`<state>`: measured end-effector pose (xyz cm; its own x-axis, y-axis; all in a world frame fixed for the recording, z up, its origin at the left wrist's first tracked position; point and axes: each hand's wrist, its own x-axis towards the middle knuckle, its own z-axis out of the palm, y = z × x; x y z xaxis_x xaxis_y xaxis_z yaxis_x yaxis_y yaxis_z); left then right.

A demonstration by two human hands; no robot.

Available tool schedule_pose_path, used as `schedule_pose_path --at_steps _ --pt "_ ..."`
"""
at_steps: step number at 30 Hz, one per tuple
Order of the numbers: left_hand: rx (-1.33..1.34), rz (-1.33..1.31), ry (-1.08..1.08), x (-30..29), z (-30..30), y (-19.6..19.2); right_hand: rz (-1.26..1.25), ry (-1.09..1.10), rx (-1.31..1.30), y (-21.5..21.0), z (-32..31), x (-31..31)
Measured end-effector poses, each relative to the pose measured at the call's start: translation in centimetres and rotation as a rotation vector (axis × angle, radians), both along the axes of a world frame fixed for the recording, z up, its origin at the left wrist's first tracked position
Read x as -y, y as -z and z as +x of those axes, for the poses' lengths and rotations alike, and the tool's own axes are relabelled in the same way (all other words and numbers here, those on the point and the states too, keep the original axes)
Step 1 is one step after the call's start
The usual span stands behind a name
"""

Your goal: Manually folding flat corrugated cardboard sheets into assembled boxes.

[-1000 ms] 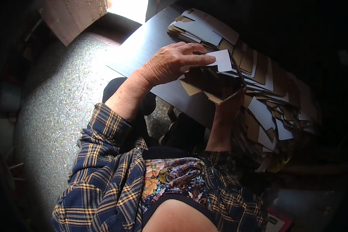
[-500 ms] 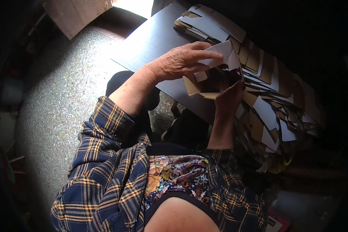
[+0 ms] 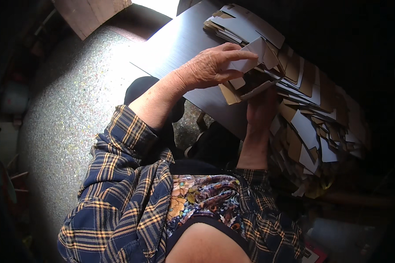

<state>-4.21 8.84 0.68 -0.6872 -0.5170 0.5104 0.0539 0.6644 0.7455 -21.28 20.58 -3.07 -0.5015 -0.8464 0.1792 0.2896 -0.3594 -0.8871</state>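
Flap (image 3: 254,55) folded further; both hands (image 3: 215,65) grip cardboard box (image 3: 243,87); right fingers hidden.

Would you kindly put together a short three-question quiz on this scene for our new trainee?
1. True or false: the left hand rests on top of a partly folded cardboard box blank.
2. Which surface lies under the heap of flat cardboard blanks? A) a dark tabletop B) a speckled floor C) a wire basket
3. Fill in: the right hand supports the blank from ____.

Key
1. True; its fingers lie over the white flap.
2. A; the heap spreads along the table's right side.
3. Below; it comes up under the blank, in shadow, so its grip is hard to make out.
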Motion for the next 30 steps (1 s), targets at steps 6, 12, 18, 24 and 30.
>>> schedule_pose_path --at_steps 6,12,18,24,30 --pt "-0.027 -0.02 -0.056 0.1 0.1 0.1 0.06 -0.04 0.206 -0.6 0.6 -0.3" --pt "-0.148 0.08 -0.079 1.0 -0.6 -0.8 0.019 0.005 0.106 0.5 0.7 0.1" --pt "0.091 0.33 -0.03 0.9 -0.8 -4.0 0.028 -0.062 0.244 1.9 0.0 0.5" --pt "0.227 0.473 0.057 0.6 -0.4 -4.6 0.008 -0.094 0.297 1.0 0.5 0.4" --pt "-0.105 0.49 -0.026 -0.6 -1.9 -2.2 0.035 -0.008 -0.036 0.9 1.5 -0.4"
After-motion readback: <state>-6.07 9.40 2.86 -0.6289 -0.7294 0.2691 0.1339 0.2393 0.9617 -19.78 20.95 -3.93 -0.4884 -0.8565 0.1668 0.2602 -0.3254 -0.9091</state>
